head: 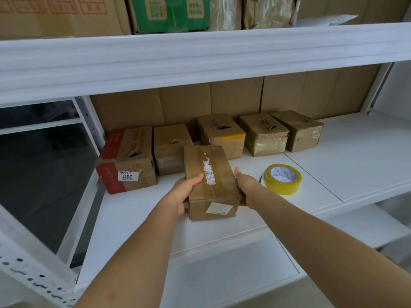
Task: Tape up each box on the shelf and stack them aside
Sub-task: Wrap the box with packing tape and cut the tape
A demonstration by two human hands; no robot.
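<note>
Gripping box (211, 185) sides, both hands (184, 194) clamped; tape roll (283, 178) just right, near shelf (222, 232) edge.

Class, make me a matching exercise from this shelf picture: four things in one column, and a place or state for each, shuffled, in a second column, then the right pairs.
Things
1. roll of yellow tape
2. box with the torn white label
3. box with the red band
4. green carton

Places or states
A. on the upper shelf
B. held at both sides by the hands
C. leftmost in the row at the back
D. lying flat on the shelf, to the right of the right hand

Pairs: 1-D, 2-B, 3-C, 4-A
</note>
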